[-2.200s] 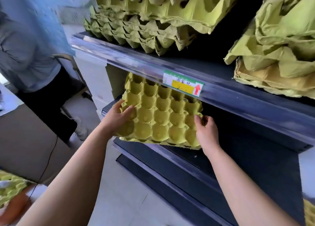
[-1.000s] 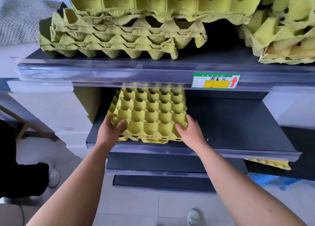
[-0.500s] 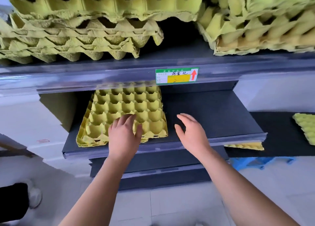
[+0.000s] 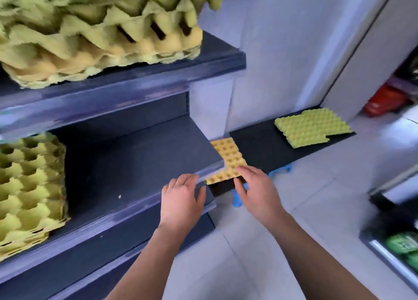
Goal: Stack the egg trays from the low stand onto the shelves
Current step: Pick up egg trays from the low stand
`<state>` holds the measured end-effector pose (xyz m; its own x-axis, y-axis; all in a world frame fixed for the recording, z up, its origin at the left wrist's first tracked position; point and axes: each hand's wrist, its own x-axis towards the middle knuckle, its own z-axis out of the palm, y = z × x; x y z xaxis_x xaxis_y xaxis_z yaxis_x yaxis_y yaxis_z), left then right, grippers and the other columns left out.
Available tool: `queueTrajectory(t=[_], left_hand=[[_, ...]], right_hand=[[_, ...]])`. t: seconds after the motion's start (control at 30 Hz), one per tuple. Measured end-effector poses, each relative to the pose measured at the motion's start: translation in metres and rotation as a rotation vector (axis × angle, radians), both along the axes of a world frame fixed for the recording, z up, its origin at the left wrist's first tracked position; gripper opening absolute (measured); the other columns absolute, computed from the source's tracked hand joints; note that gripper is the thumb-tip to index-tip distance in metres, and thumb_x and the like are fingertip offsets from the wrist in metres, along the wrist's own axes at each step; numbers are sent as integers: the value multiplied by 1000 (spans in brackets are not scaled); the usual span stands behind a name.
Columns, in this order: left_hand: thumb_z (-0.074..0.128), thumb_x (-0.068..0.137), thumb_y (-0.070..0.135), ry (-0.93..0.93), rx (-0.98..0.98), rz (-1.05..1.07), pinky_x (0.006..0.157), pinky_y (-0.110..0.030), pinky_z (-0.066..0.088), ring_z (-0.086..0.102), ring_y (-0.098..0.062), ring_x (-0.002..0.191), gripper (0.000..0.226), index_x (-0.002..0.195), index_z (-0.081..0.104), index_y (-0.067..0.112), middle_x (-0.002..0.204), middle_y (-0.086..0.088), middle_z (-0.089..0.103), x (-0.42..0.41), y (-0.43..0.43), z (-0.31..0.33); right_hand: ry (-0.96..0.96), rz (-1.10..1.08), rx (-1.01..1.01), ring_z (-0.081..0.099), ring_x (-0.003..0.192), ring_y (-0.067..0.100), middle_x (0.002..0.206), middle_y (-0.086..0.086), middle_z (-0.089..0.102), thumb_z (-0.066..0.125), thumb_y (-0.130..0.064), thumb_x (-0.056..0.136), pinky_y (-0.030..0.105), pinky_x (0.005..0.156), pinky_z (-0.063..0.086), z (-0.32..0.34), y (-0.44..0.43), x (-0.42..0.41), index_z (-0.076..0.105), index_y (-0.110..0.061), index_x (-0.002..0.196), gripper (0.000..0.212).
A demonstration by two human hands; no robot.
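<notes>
Done: stack of yellow-green pulp egg trays (image 4: 29, 186) shelved left of low black stand (image 4: 260, 146). Pending (both on stand): orange-yellow pulp tray (image 4: 228, 159), green pulp tray (image 4: 312, 127). Empty, fingers slack: left hand (image 4: 181, 200), right hand (image 4: 255, 191).

The 2 hands have released the tray stack (image 4: 29, 191), now resting on the middle shelf (image 4: 135, 164). The left hand (image 4: 181, 200) and right hand (image 4: 255, 189), fingers relaxed, have moved right to the orange tray (image 4: 228, 159) on the low stand (image 4: 260, 146).
</notes>
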<state>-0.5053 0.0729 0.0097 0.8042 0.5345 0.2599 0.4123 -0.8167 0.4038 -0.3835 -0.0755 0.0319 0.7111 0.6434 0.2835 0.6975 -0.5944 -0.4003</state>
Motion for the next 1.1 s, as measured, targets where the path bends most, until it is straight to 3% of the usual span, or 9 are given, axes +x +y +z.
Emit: queueTrajectory(t=[0.13,0.27,0.4,0.6,0.83,1.1], left_hand=[[67,84,27,9,-60,-92,80,-42,51,67,-33,93,25,104,73,14,105,-4,73,75,-55,-11],[71,85,24,29,-103,-170,81,-41,47,65,-34,95,25,106,72,12,105,-6,71,144,-101,-17],[66,90,29,76,-112,-244,93,-42,45,62,-32,106,32,117,69,12,116,-6,68,222,-130,-25],[58,94,34,133,-146,-327,96,-40,45,59,-27,113,40,127,63,13,126,-4,63,347,-155,-34],[47,99,41,255,-142,-423,98,-33,41,52,-19,122,47,141,49,21,141,2,52,494,-176,-30],[48,99,40,360,-183,-454,98,-35,44,52,-20,120,48,142,48,20,140,1,52,629,-209,-47]], right_hand=[[5,-107,17,65,82,30,91,9,70,67,-6,81,38,66,55,-6,-67,55,69,-4,94,14],[30,-232,-29,63,102,28,111,9,69,62,-12,88,35,87,49,-15,-122,109,67,-4,113,27],[33,-331,-48,64,101,30,110,11,70,65,-11,87,35,88,49,-20,-159,168,68,-3,113,28],[108,-423,-75,55,119,23,128,6,62,54,-18,95,30,101,38,-30,-192,279,61,-9,127,34],[198,-534,-126,52,122,20,131,2,60,52,-23,96,29,104,36,-32,-222,409,58,-14,130,36],[280,-566,-142,50,123,18,132,0,59,50,-25,97,26,102,34,-54,-255,539,56,-15,132,36]])
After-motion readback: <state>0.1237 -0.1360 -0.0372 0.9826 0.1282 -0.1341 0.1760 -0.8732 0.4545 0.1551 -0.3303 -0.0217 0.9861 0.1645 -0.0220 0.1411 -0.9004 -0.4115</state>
